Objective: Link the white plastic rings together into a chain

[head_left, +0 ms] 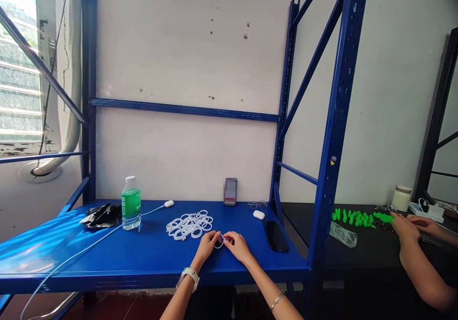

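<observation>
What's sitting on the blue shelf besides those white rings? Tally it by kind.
Water bottle: 1
Black bag: 1
White cable: 1
Small box: 1
Glasses: 1
Earbud case: 1
Black phone: 1
Total: 7
Left hand and right hand pinch one white ring.

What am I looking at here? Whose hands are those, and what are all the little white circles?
There is no machine here. The camera sits on a person's head and looks down, so the two arms coming up from the bottom are that person's own. The left hand, the one with the watch, and the right hand pinch one small white ring between them. Just behind lies a pile of white rings on a blue table. Also on it are a water bottle, a black bag, a white cable and a dark phone. On the far right, another person's hand rests by some green pieces on a black table.
</observation>
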Motion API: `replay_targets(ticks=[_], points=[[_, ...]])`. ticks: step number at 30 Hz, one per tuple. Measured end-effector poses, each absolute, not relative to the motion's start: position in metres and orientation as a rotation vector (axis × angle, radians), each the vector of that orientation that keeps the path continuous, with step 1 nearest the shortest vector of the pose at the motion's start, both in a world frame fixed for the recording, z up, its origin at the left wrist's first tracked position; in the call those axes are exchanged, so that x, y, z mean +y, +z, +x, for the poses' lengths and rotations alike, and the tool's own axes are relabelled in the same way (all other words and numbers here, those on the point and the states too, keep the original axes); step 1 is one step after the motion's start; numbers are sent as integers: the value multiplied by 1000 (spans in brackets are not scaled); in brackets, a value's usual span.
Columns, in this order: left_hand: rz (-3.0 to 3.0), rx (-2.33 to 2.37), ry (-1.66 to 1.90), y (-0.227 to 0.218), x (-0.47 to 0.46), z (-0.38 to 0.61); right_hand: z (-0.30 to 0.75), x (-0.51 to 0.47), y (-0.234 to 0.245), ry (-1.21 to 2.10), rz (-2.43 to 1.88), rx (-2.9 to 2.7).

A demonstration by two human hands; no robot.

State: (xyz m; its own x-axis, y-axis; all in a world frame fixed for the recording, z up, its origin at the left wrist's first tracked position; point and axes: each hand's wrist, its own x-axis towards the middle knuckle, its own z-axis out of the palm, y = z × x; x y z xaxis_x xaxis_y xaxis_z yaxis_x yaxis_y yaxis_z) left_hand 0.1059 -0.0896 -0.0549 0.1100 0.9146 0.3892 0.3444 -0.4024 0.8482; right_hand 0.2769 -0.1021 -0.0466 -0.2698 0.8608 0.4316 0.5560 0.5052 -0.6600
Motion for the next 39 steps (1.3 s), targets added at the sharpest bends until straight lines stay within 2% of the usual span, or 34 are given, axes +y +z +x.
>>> replay_targets(ticks=[5,21,32,39], points=[[1786,1187,1300,-54,-90,105,275,-96,-50,455,-1151,-2010],[1711,1079,1230,-41,-106,105,280,-80,-55,645,-1096,-1879],[1668,1256,1277,-28,-116,110,281,-77,-60,738,-1039,-1830],[1653,1247,1284,-29,-113,109,280,-70,-60,914,-934,-1729]])
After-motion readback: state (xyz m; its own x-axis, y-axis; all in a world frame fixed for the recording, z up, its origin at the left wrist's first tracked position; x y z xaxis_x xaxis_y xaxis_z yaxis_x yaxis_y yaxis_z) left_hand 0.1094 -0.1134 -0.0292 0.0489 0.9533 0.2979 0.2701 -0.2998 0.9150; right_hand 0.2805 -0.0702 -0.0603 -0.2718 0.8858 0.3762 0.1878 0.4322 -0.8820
